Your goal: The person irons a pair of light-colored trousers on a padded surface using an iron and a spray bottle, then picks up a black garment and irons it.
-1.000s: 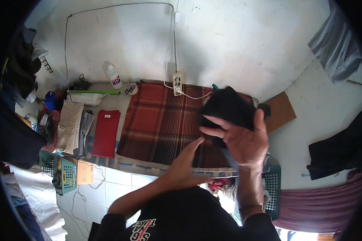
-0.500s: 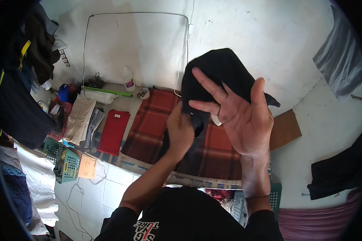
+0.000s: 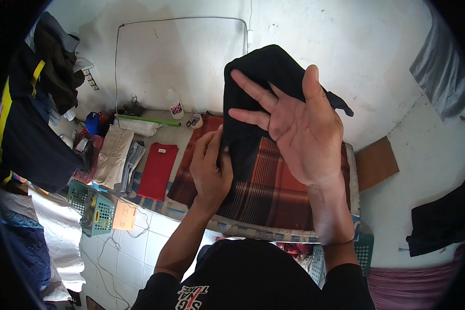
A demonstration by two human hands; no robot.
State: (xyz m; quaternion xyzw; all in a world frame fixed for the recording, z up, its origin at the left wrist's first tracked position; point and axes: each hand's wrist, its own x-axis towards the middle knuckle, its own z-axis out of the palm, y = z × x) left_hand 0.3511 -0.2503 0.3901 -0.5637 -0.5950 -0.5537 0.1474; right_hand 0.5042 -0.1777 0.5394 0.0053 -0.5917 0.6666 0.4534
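Note:
A black cloth garment (image 3: pixel 266 62) is raised above the table, its lower part hanging toward the checked cloth. Turned palm up, my right hand (image 3: pixel 305 129) has two fingers stretched across the front of the garment and the thumb standing apart. Another of its fingers passes behind a fold, so the fabric hangs on this hand. My left hand (image 3: pixel 210 168) is at the garment's left edge with bent fingers closed on the fabric; their tips are partly hidden. Beneath both hands lies a red-brown checked cloth (image 3: pixel 289 191).
Left of the checked cloth lie a folded red garment (image 3: pixel 157 170) and folded beige cloth (image 3: pixel 112 157). A white bottle (image 3: pixel 175 103), scissors (image 3: pixel 193 122) and a green stick (image 3: pixel 149 120) are near the wall. A green basket (image 3: pixel 101 214) stands low left; brown cardboard (image 3: pixel 377 164) leans at right.
My right hand and the black garment have risen and shifted left. My left hand, blurred before, has moved left to the garment's edge. The whole view has shifted slightly.

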